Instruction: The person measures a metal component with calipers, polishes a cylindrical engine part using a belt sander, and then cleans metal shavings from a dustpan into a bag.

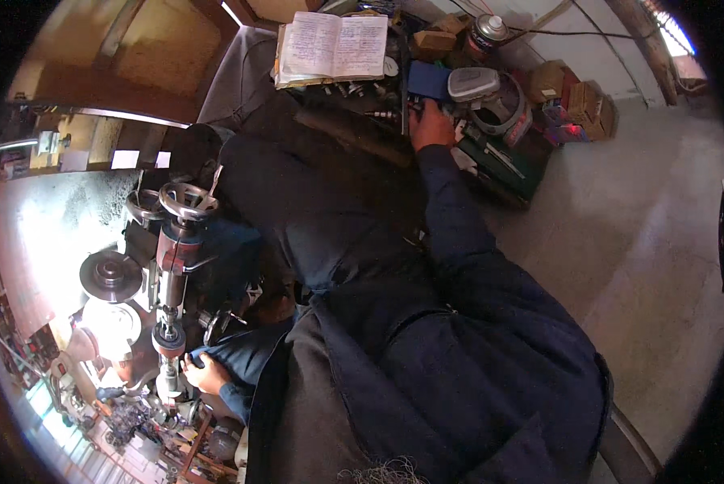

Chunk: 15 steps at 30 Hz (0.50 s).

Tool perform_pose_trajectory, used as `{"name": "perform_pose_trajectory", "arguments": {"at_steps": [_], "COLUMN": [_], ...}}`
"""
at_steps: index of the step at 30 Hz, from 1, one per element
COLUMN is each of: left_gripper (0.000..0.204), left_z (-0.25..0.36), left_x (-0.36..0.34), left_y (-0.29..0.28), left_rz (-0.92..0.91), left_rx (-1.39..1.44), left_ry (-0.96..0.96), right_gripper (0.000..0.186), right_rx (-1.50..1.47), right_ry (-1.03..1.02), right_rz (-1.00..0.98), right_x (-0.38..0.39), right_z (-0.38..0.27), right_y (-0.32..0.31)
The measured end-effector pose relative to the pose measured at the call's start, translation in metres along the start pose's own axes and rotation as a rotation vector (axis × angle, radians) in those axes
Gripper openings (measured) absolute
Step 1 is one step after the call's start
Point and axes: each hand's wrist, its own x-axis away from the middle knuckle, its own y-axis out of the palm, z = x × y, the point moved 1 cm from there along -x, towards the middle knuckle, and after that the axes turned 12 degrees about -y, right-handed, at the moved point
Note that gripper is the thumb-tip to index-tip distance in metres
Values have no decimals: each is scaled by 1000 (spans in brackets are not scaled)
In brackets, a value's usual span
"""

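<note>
My right hand (432, 127) reaches forward into a crowded corner, beside a blue box (429, 79) and a grey-and-white rounded power-tool-like object (495, 101). Its fingertips are hidden among small parts, so a hold cannot be made out. To the left, my left hand (207, 374) is beside the lower end of a machine spindle (168, 315), fingers a little apart and nothing visible in them. Whether they touch the metal cannot be told. Above the spindle sits a metal handwheel (189, 202).
An open handwritten notebook (335, 44) lies at the far side. A spray can (489, 34), small cardboard boxes (585, 106) and a green case (503, 165) stand at the back right. A dark round wheel (111, 277) and bright lamp (112, 327) are at left. Concrete floor (644, 234) stretches right.
</note>
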Motion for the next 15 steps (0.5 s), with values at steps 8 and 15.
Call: {"name": "perform_pose_trajectory", "arguments": {"at_steps": [8,15], "left_gripper": [44,46], "left_z": [-7,-6], "left_x": [-3,1], "left_y": [2,-1], "left_rz": [5,-5], "left_rx": [-31,-27], "left_ry": [17,1], "right_gripper": [44,42], "right_rx": [-140,-84], "right_ry": [-118,-152], "right_rz": [-93,-68], "right_x": [-9,-37], "right_z": [24,6], "right_y": [-2,-75]}}
